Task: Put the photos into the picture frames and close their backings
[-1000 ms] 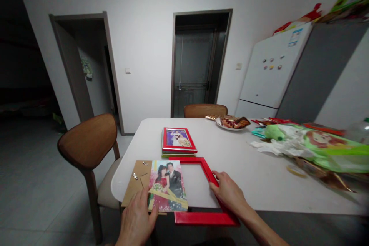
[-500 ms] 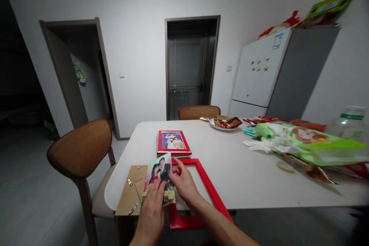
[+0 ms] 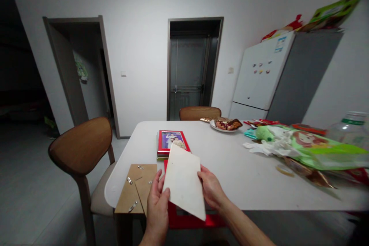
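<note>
Card [image 3: 185, 182], white side towards me, is pinched between my left hand [image 3: 158, 201], thumb at its lower-left corner, and my right hand [image 3: 211, 186] on its right edge, long axis running away from me, tilted over the red frame [image 3: 175, 219].

We see a plain off-white rectangular sheet [image 3: 184, 180], a near red rectangular frame [image 3: 182, 223], a tan rectangular board [image 3: 128, 190], a white tabletop [image 3: 245, 173].
</note>
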A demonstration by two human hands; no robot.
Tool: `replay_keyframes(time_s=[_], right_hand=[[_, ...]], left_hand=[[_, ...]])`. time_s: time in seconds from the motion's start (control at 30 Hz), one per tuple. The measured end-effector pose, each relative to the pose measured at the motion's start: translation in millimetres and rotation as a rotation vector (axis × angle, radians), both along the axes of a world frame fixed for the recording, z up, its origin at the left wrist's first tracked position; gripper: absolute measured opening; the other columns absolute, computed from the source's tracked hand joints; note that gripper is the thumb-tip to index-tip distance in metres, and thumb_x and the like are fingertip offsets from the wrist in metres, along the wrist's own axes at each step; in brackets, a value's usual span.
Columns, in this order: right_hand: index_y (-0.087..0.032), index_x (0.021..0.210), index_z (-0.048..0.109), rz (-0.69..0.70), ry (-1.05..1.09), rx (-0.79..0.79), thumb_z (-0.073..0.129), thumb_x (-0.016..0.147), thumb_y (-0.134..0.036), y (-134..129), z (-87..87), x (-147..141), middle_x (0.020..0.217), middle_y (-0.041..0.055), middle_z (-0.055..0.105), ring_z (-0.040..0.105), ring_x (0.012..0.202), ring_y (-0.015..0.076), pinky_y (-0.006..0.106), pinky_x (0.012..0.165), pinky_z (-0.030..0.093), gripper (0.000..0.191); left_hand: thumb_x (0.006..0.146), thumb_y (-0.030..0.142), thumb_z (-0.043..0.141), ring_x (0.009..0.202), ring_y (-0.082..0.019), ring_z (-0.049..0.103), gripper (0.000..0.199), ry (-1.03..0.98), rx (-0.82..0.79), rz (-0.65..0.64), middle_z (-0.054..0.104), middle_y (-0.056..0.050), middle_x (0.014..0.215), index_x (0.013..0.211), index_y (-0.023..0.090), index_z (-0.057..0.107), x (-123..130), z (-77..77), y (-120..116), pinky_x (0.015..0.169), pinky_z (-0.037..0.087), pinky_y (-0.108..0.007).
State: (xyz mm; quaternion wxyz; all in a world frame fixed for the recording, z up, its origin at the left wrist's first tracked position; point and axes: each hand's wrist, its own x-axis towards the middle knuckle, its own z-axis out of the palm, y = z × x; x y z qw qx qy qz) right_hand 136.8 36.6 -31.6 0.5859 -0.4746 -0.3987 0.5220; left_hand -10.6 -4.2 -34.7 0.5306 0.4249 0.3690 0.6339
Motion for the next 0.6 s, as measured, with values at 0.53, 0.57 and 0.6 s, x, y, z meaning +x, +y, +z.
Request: replay_keyframes(time_s=[0.53,0.57,0.6], right_hand=[[-0.008,0.1,0.057,0.012,-0.46,-0.039,0.033,0.057,-0.01,34,-17.0,40,0.075,0.0068,0.067,0.061,0.067,0.0168,0.023,0.058,0.045,0.049],[-0.008,0.1,0.057,0.028,-0.473,-0.046,0.033,0.058,-0.01,35,-17.2,39,0.075,0.007,0.066,0.061,0.067,0.0167,0.023,0.057,0.045,0.049],[-0.008,0.1,0.057,0.04,-0.496,-0.051,0.033,0.058,-0.01,35,-17.5,38,0.075,0.0072,0.066,0.061,0.067,0.0167,0.023,0.057,0.044,0.048]], left_hand=[[0.063,0.007,0.047,0.114,-0.025,0.041,0.05,1.027,0.357,-0.09,0.045,-0.014,0.123,0.112,0.014,0.049,-4,-37.9,-11,0.095,0.035,-0.043],[0.063,0.006,0.046,0.114,-0.025,0.041,0.05,1.043,0.384,-0.089,0.045,-0.014,0.123,0.112,0.014,0.048,-5,-40.0,-10,0.095,0.035,-0.044],[0.063,0.006,0.046,0.114,-0.025,0.04,0.05,1.06,0.405,-0.09,0.045,-0.015,0.123,0.112,0.014,0.048,-6,-41.3,-10,0.095,0.035,-0.044]])
